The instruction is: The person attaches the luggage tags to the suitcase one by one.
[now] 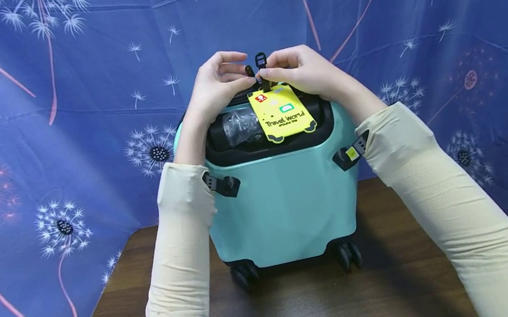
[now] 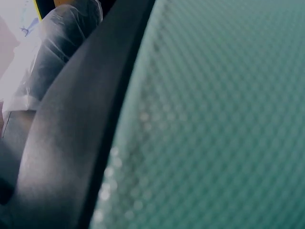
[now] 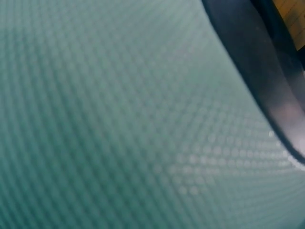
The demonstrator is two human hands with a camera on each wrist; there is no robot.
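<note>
A yellow luggage tag (image 1: 283, 113) printed "Travel World" hangs over the black recessed top panel of a teal suitcase (image 1: 282, 202). Its black strap (image 1: 266, 83) rises upright to a small buckle (image 1: 261, 60). Between thumb and fingers, my right hand (image 1: 307, 68) pinches the strap just below that buckle. My left hand (image 1: 219, 84) pinches the strap's free end (image 1: 249, 70), close to the right fingertips. In the left wrist view, clear plastic (image 2: 62, 43) wraps a dark part beside the black trim (image 2: 81, 119). The right wrist view is filled by the suitcase's textured shell (image 3: 119, 119); neither wrist view shows a hand.
The suitcase stands upright on black wheels (image 1: 349, 256) on a brown wooden table (image 1: 299, 305). Behind it hangs a blue dandelion-print cloth (image 1: 86, 94). Clear plastic wrap (image 1: 240, 125) lies in the top recess, left of the tag. Black wrist devices (image 1: 228, 186) sit at both sleeve cuffs.
</note>
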